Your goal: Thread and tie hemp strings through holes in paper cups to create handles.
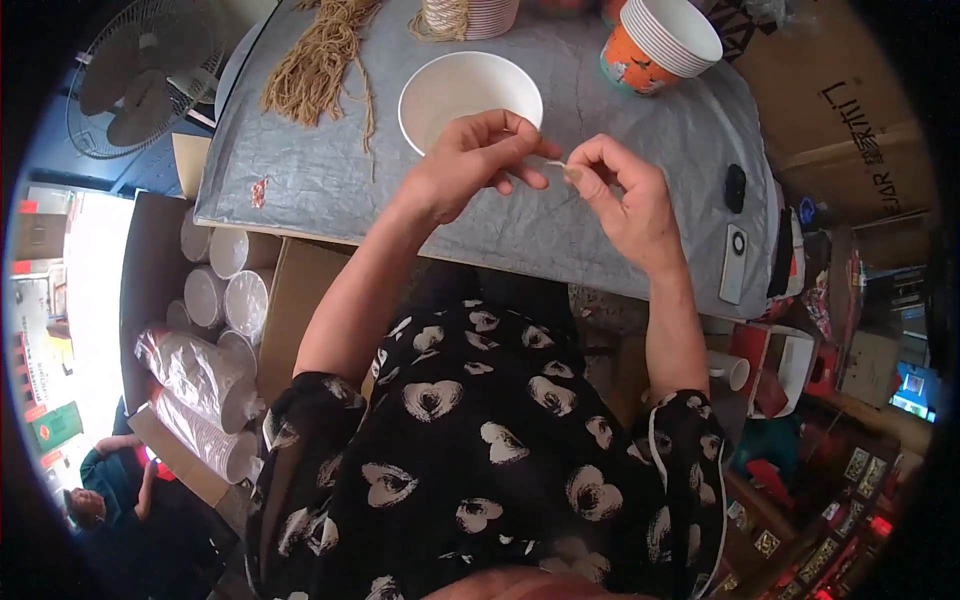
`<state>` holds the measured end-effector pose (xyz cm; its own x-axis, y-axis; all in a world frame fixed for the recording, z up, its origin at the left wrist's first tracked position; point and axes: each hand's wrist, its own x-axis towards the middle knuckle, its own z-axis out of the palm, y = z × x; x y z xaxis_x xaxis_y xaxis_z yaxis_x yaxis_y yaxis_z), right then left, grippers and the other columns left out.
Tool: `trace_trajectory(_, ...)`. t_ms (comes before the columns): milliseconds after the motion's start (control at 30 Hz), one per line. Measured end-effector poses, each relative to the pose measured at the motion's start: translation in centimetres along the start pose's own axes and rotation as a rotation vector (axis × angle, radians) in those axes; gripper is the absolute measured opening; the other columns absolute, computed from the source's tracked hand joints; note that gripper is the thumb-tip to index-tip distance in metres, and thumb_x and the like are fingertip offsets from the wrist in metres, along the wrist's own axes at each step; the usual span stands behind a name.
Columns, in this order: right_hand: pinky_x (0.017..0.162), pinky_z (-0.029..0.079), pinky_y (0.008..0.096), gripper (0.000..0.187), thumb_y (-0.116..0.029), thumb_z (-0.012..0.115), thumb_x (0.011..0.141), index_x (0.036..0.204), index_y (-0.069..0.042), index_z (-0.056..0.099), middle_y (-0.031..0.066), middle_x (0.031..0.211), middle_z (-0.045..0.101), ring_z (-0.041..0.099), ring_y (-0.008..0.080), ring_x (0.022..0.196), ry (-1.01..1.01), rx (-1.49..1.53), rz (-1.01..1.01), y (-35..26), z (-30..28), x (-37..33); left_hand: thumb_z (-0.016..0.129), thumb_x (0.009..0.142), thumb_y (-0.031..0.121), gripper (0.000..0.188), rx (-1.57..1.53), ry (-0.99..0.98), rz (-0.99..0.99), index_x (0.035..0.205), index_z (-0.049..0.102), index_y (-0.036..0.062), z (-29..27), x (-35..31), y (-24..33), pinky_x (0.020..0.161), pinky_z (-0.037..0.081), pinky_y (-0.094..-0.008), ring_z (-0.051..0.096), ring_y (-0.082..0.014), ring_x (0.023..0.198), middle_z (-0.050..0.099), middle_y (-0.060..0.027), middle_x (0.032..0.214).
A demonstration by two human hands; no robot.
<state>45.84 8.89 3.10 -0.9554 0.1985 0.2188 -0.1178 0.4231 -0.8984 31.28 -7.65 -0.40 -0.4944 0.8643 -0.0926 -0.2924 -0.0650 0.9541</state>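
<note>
My left hand (480, 160) is over the table's near half, its thumb and forefinger closing near one end of a short pale strip (558, 163); its other fingers are loosely bent. At the strip's other end, the thumb and forefinger of my right hand (625, 200) are pressed together in a pinch. The strip is thin, and I cannot tell whether it is string or paper. Just beyond my left hand stands a wide white paper bucket (450, 92), its open mouth upward and its near rim partly covered by my fingers.
A grey cover lies over the table (300, 190). Brown twine (315, 75) hangs in a bundle at the back left, by a twine-wrapped cup stack (470, 18). Orange patterned paper buckets (650, 55) lean at the back right. A white remote (734, 262) lies near the right edge. Wrapped cup stacks fill a carton (290, 290).
</note>
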Motion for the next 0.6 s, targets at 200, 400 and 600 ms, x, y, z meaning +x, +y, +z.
trace_trajectory(200, 0.069, 0.049, 0.0268, 0.012, -0.009, 0.065, 0.095, 0.092, 0.001, 0.059, 0.0085, 0.114, 0.063, 0.059, 0.0132, 0.079, -0.015, -0.265, -0.229, -0.9, -0.1, 1.0, 0.059, 0.102, 0.028, 0.027, 0.056, -0.09, -0.007, 0.112, 0.06, 0.0032, 0.7, 0.3, 0.5, 0.055, 0.047, -0.0203, 0.072, -0.0133, 0.076, 0.071, -0.0102, 0.107)
trace_trajectory(400, 0.074, 0.049, 0.0268, 0.016, -0.015, 0.06, 0.1, 0.094, 0.0, 0.058, 0.0053, 0.102, 0.066, 0.058, 0.0119, 0.08, -0.078, 0.055, -0.061, 0.6, -0.9, 2.4, 0.059, 0.102, 0.03, 0.027, 0.064, -0.208, -0.021, 0.112, 0.061, 0.0059, 0.3, 0.8, 1.3, 0.051, 0.045, -0.0176, 0.071, -0.0097, 0.071, 0.075, -0.0078, 0.093)
trace_trajectory(600, 0.069, 0.046, 0.023, 0.019, -0.018, 0.056, 0.103, 0.095, -0.001, 0.056, -0.0005, 0.08, 0.057, 0.053, 0.0061, 0.075, -0.188, 0.144, 0.167, 1.8, -1.7, 3.1, 0.058, 0.103, 0.027, 0.022, 0.126, -0.166, -0.129, 0.111, 0.063, 0.0074, -0.2, 1.0, 0.6, 0.052, 0.047, -0.0182, 0.07, -0.0096, 0.069, 0.073, -0.0058, 0.082)
